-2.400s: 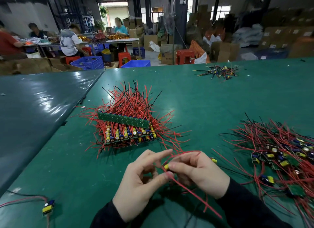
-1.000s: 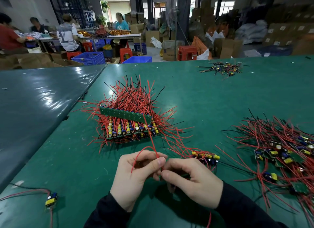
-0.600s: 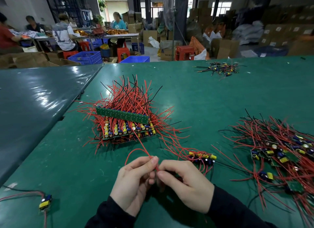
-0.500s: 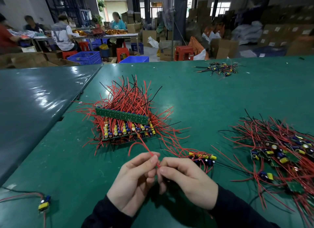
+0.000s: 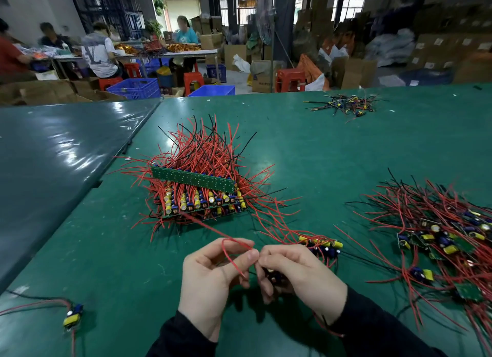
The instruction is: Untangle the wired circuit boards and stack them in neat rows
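A red wire [image 5: 234,252] is pinched between thumb and forefinger of the left hand [image 5: 213,279], near the front edge of the green table [image 5: 319,154], apparently so that it can be drawn free of a small board [image 5: 274,275] gripped in the curled fingers of the right hand [image 5: 300,274]. The neat stack [image 5: 199,199] is kept towards the table's middle, within reach for adding. A tangled heap [image 5: 439,237] lies at the right edge, and a small bundle [image 5: 322,246] just beyond the right hand.
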The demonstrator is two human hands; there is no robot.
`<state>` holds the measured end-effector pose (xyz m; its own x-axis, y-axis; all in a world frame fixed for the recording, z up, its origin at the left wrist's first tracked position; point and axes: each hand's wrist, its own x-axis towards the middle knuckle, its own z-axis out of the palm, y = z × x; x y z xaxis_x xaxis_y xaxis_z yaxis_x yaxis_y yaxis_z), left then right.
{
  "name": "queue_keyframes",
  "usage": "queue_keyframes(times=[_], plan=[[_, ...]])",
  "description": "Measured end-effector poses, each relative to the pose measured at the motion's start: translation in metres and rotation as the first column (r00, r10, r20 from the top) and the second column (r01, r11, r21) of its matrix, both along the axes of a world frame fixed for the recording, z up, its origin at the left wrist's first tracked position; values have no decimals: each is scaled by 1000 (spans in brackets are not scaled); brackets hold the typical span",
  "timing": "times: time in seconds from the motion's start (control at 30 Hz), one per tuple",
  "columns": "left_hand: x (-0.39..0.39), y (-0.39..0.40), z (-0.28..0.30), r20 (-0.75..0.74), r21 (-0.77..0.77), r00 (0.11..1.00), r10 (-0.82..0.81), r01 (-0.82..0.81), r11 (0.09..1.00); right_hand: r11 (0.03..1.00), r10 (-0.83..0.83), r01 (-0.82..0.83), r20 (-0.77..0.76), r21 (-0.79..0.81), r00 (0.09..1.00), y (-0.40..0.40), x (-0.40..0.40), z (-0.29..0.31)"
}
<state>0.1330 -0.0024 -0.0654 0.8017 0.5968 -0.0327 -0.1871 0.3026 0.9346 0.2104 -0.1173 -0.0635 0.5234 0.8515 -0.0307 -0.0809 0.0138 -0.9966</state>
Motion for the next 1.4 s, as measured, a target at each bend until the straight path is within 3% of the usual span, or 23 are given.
queue_keyframes(times=[0.13,0.37,0.57,0.93,1.1,1.23,1.4], plan=[[0,8,3,21,-71,998,-56,57,996,995,97,-98,-23,-7,995,-2,-1,2],[-1,6,-2,28,62,1000,3,-5,998,996,44,-18,314,-88,948,-2,-7,-4],[-1,12,3,38,-65,999,-34,37,997,992,97,-74,237,-103,967,-2,-7,-3],[-3,12,-1,24,14,999,-34,34,999,984,93,-44,284,-173,954,-4,-6,-5],[-1,5,-5,9,258,999,-39,36,965,981,84,-29,288,-193,954,-2,-12,-6],[-1,3,-7,8,531,999,36,-34,847,984,89,-45,249,-175,964,-2,-13,-5],[-3,6,-6,18,652,986,168,-139,745,987,64,-20,274,-159,960,-2,-17,-6]])
